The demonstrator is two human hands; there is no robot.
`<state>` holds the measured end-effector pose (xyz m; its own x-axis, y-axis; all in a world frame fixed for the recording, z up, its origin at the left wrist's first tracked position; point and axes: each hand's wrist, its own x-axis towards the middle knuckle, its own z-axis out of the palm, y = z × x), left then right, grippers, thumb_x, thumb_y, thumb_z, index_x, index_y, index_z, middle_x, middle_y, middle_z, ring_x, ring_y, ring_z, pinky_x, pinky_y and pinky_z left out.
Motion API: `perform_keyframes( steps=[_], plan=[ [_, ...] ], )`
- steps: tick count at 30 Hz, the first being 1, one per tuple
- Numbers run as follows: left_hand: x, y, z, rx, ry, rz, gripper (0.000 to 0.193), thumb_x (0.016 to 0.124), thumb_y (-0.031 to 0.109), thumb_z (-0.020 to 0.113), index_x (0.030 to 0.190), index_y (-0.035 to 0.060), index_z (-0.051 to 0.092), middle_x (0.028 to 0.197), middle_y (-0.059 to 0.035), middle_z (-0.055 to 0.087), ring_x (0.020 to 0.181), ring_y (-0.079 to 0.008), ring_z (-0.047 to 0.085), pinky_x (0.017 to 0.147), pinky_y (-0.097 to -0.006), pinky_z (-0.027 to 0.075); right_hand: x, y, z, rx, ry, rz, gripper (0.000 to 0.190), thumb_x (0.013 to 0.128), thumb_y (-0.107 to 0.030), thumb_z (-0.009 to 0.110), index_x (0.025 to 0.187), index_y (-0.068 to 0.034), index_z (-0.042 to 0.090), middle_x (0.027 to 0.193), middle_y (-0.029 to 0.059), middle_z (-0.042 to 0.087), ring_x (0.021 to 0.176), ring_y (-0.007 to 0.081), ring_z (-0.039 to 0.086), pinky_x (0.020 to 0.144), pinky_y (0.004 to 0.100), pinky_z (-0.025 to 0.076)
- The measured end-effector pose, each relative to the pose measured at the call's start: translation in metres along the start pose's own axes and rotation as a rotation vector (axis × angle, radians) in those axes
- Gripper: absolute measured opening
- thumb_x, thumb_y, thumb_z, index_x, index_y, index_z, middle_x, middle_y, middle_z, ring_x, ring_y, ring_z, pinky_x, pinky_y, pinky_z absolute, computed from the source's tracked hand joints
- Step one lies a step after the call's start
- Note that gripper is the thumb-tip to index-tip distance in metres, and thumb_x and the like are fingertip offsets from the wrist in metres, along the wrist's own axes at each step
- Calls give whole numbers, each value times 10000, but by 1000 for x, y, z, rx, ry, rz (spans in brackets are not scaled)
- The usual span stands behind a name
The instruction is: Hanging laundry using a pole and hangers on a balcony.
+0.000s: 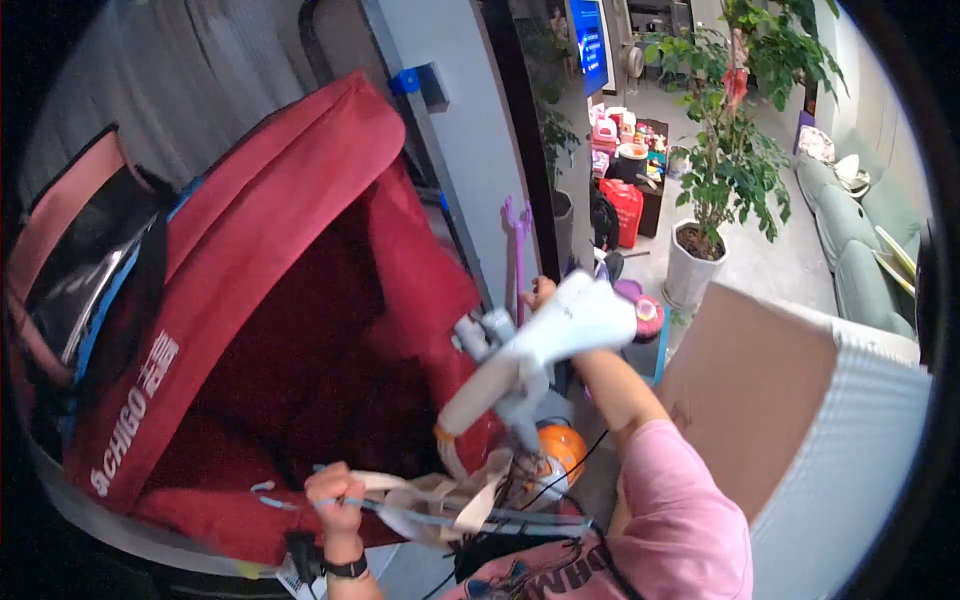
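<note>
My left hand (335, 496) is closed around thin light-blue rods (480, 519), which look like hangers or a frame. Cream straps (476, 510) lie about them. Only the fingertips and part of my right hand (541, 291) show, beside the purple forked pole (519, 255); whether it holds anything is hidden. A blurred white item (574, 319) covers part of my right wrist, with a pale roll-like piece (478, 394) and grey parts (487, 334) below it. Before me stands a large dark red fabric cover (300, 247), gaping wide, with white lettering.
An orange and white round object (561, 450) sits low near a black cable. At right stands a large cardboard box (757, 397). Beyond are a potted plant (697, 262), a green sofa (859, 262) and a low table with toys (652, 199). A pink-edged bag (75, 217) is at left.
</note>
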<state>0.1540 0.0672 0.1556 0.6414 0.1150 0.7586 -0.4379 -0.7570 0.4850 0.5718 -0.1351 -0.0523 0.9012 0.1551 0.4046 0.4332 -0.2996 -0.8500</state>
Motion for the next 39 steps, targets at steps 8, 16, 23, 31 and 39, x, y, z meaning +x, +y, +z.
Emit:
perform_keyframes(
  steps=[8,16,23,31,39],
  plan=[
    [3,1,0,158,125,-252,407,666,152,603,413,45,303,413,-50,378,361,-149,360,393,-257,266,82,37,47,-92,4,301,535,688,-332,667,1006,52,473,912,246,570,858,369,556,737,394,442],
    [10,2,-6,198,86,-241,428,686,187,620,413,27,330,408,-45,357,363,-155,368,378,-272,252,83,55,42,15,-77,75,243,755,-228,619,822,5,602,670,115,604,639,190,576,591,326,442],
    [2,-2,-43,213,56,-373,340,656,62,602,435,26,346,413,-39,316,376,-133,305,387,-294,201,-26,-49,-114,395,281,82,183,832,-200,546,870,-23,517,655,51,529,605,143,507,557,275,414],
    [-26,-1,-88,-57,-61,-376,425,750,178,606,476,49,307,475,29,284,488,-68,271,447,-295,196,-219,-242,-248,218,818,-336,112,894,-145,445,845,-45,438,566,-3,397,442,76,420,385,206,373],
    [-43,35,-146,-579,-580,-584,264,757,231,618,548,107,515,517,67,446,461,-18,352,430,-201,234,-449,-377,-190,142,600,-329,90,887,-129,452,872,-41,446,596,1,431,464,52,398,401,181,336]
  ],
)
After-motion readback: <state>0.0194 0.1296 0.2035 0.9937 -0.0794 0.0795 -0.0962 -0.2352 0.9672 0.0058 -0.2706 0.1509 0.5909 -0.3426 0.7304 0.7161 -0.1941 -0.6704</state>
